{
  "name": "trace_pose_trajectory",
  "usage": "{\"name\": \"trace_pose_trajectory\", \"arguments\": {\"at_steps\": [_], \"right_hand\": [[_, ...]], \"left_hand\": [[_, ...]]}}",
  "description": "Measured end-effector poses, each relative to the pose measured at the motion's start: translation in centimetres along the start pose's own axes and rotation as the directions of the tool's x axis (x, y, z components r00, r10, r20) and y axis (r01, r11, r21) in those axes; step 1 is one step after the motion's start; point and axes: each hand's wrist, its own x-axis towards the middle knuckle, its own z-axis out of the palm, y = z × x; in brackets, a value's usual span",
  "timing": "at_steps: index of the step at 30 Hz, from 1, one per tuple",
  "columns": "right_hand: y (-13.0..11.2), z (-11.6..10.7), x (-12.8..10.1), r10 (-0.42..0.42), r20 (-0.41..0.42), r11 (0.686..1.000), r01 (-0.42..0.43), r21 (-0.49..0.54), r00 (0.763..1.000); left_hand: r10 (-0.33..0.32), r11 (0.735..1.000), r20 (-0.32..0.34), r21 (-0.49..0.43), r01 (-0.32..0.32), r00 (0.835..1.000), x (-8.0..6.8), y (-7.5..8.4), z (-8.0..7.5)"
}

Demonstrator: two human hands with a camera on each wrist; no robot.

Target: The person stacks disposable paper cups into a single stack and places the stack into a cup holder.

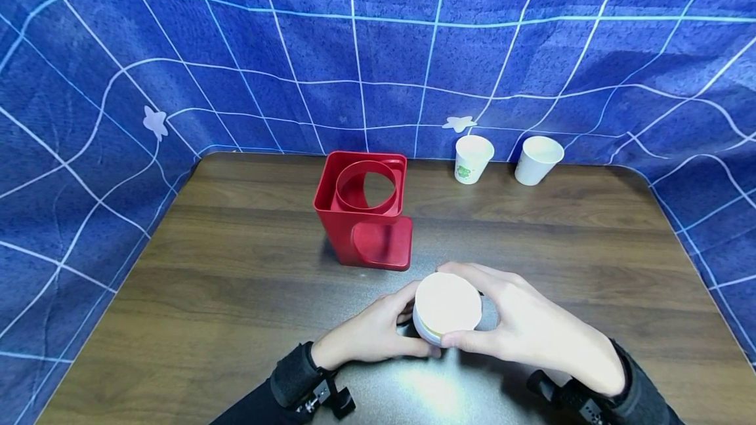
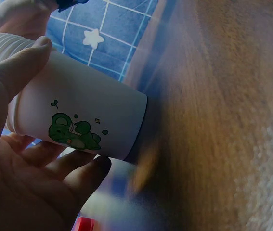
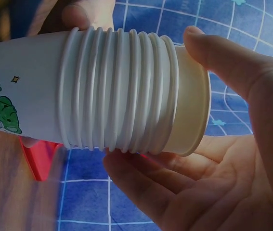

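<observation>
A stack of white paper cups (image 1: 420,328) stands upright close over the table, rims up, with a flat, cream round piece (image 1: 447,303) on top. Several ridged rims (image 3: 122,91) show in the right wrist view, and a green cartoon print (image 2: 73,132) in the left wrist view. My left hand (image 1: 375,333) grips the stack from the left, thumb across the cup wall near the rims. From the right, my right hand (image 1: 525,313) holds the upper end, its thumb tip at the cream piece's edge and its fingers beside the rims.
A red square-framed holder (image 1: 390,238) with a round ring on top stands just beyond the hands, left of centre. At the table's back edge are two white paper cups, one with a green print (image 1: 470,166) and a plain one (image 1: 534,166). Blue cloth (image 1: 390,51) hangs behind.
</observation>
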Motion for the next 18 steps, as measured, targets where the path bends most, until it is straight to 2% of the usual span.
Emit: {"name": "trace_pose_trajectory", "arguments": {"at_steps": [7, 14, 18], "right_hand": [[-0.11, 0.04, 0.02, 0.016, 0.023, 1.000, -0.015, -0.011, 1.000], [-0.09, 0.09, -0.06, 0.021, 0.047, 0.999, -0.020, -0.034, 0.999], [-0.10, 0.12, -0.02, 0.020, 0.054, 0.999, -0.018, -0.034, 0.998]], "left_hand": [[-0.056, 0.998, 0.001, -0.010, 0.056, 0.998, -0.01, 0.16, -0.13], [0.016, 1.000, 0.005, 0.002, -0.016, 1.000, -0.02, -0.07, 0.05], [0.020, 1.000, 0.001, -0.003, -0.020, 1.000, 0.00, -0.08, 0.11]]}}
